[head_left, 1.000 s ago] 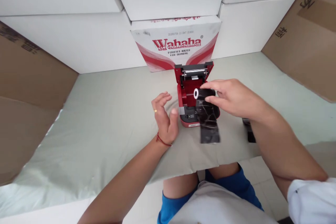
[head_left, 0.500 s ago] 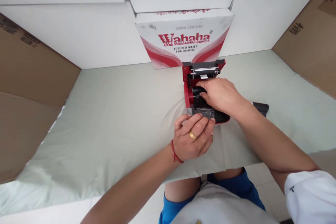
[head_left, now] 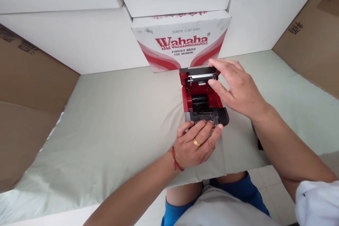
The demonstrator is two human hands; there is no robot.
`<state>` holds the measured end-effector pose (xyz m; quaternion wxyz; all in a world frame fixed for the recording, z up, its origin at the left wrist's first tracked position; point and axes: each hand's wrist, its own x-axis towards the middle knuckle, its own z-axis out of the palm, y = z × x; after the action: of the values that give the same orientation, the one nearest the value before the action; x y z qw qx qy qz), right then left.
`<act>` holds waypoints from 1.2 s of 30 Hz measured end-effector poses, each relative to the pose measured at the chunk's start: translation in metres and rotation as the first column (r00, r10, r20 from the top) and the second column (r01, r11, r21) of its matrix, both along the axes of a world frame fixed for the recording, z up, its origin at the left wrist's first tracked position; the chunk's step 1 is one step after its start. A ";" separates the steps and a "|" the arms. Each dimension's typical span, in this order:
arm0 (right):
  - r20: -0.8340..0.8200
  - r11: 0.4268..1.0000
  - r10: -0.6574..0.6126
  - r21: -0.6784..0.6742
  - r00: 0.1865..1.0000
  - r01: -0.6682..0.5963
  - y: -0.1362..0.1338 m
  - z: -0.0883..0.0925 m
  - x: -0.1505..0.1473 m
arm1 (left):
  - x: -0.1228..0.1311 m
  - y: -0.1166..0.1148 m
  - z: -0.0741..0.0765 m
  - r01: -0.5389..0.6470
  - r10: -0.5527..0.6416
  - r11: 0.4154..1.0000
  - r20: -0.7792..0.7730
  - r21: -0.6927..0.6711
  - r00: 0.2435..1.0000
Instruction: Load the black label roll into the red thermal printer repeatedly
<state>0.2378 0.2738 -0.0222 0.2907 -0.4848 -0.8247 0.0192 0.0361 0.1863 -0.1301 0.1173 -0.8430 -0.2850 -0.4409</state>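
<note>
A small red and black device, looking like a label printer (head_left: 187,99), lies on the cloth with its lid raised. Inside its red bay is a black roll (head_left: 200,99); a metal-edged roller is fixed in the lid (head_left: 197,71). My right hand (head_left: 238,86) is at the lid's right side, thumb on the inner face and fingers over the top edge. My left hand (head_left: 197,143) holds the device's front edge, fingertips on its dark front panel. A crinkled piece of clear plastic film (head_left: 210,116) lies on that panel by those fingertips.
Behind the device stands a Wahaha water carton (head_left: 182,44), against stacked white boxes (head_left: 106,39). Brown cardboard (head_left: 31,102) walls the left side, with more cardboard (head_left: 312,35) at right. A dark object (head_left: 258,137) is partly hidden under my right forearm on the green cloth (head_left: 119,120).
My right hand has come out of the device's bay and moved up to the lid. The black roll is now uncovered. My left hand stays at the front edge.
</note>
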 end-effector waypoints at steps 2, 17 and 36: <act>-0.013 0.998 -0.001 -0.055 1.000 0.000 -0.010 -0.002 0.003 | 0.001 -0.002 0.002 -0.026 0.026 1.000 -0.021 -0.007 0.999; 0.064 0.973 0.232 -0.023 0.971 -0.231 -0.058 -0.024 0.020 | 0.017 -0.015 0.006 -0.275 0.276 0.961 -0.016 0.036 0.961; -0.016 0.962 0.128 0.246 0.992 -0.121 -0.053 -0.045 0.002 | 0.007 -0.012 0.005 -0.184 0.184 0.983 0.010 0.017 0.983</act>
<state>0.2394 0.2208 -0.0669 0.3593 -0.3921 -0.8450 -0.0566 0.0433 0.1740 -0.1249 0.1638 -0.8102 -0.3581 -0.4341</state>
